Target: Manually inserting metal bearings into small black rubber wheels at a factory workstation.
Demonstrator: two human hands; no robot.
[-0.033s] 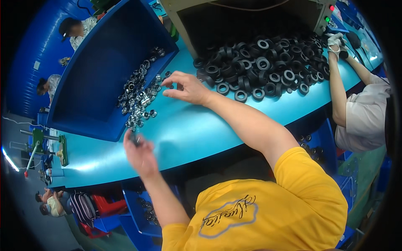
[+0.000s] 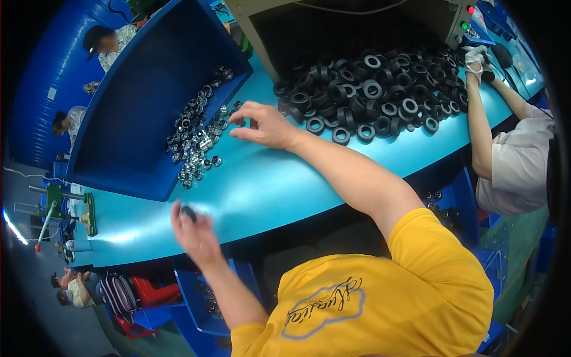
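Just off the table's near edge, my left hand (image 2: 197, 235) has its fingers closed on a small dark round part (image 2: 188, 213), slightly blurred. My right hand (image 2: 266, 126) hovers over the table with fingers curved and thumb apart, and nothing shows between them. Its fingertips are beside a heap of shiny metal rings (image 2: 199, 140) that spills from a tilted blue bin (image 2: 128, 113). Right of that hand lies a large pile of black rings (image 2: 373, 89).
A beige machine housing (image 2: 262, 44) stands behind the black rings. At the right, a co-worker's gloved hands (image 2: 476, 62) are over the turquoise table (image 2: 256, 196). A green hand press (image 2: 55, 205) stands at the left. Blue crates (image 2: 199, 297) with parts sit below the table.
My left hand has moved a little toward me, away from the metal rings, with the dark part still in its fingers. My right hand has hardly moved.
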